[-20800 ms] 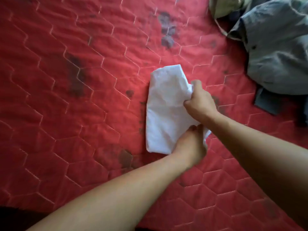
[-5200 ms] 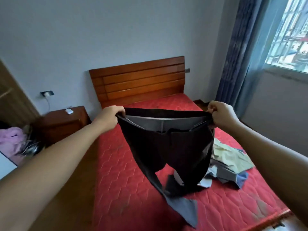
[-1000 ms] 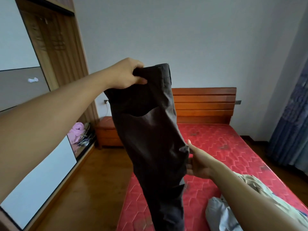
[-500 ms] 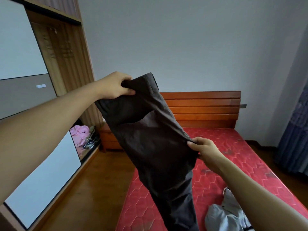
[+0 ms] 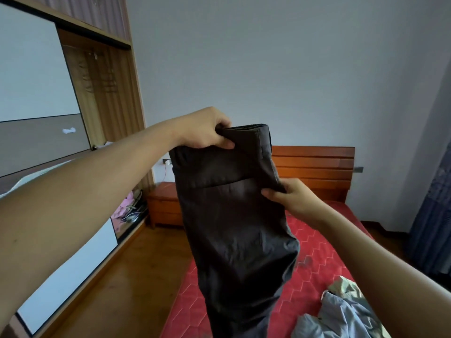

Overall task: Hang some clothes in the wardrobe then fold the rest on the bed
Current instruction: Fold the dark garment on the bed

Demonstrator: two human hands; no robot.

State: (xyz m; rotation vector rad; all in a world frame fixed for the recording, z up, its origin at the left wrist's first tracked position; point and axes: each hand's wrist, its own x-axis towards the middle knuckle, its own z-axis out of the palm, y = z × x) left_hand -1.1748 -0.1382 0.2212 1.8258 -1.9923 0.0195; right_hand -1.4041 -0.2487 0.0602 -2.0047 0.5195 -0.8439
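Note:
Dark brown trousers (image 5: 234,230) hang in front of me, folded lengthwise, legs dropping out of the frame's bottom. My left hand (image 5: 207,131) grips the waistband at the top. My right hand (image 5: 290,196) pinches the trousers' right edge a little lower. Behind them lies the bed with its red quilted mattress (image 5: 317,247). The wardrobe (image 5: 102,93) stands at the left, its sliding door partly open, showing a wood-lined inside.
A pile of grey and pale green clothes (image 5: 346,311) lies on the bed at the lower right. A wooden headboard (image 5: 314,169) and a bedside cabinet (image 5: 163,203) stand at the back. Pink clothing (image 5: 124,208) sits low in the wardrobe. Wooden floor (image 5: 122,284) runs between wardrobe and bed.
My left hand has lowered the waistband and moved it right. My right hand has slid up the trousers' right edge, closer to the waistband. The view has tilted down a little.

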